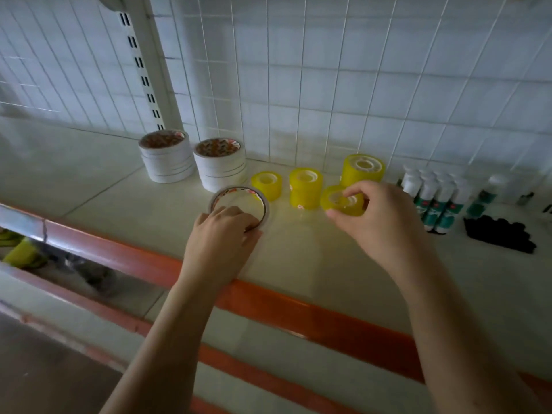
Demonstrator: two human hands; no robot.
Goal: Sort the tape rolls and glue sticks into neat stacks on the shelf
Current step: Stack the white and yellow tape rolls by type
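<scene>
While the right hand (pixel 379 222) pinches a small yellow tape roll (pixel 342 201) just right of the two-high yellow stack (pixel 305 188), the left hand (pixel 222 234) grips a clear tape ring (pixel 239 206) lying flat on the shelf (pixel 298 264), near the white stacks (pixel 221 168).

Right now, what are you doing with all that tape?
A person is tidying tape rolls on a shop shelf. The left hand grips a clear tape roll lying flat near the two white tape stacks. The right hand pinches a small yellow tape roll, just in front of the other yellow rolls. Glue sticks stand off to the right, untouched.
</scene>
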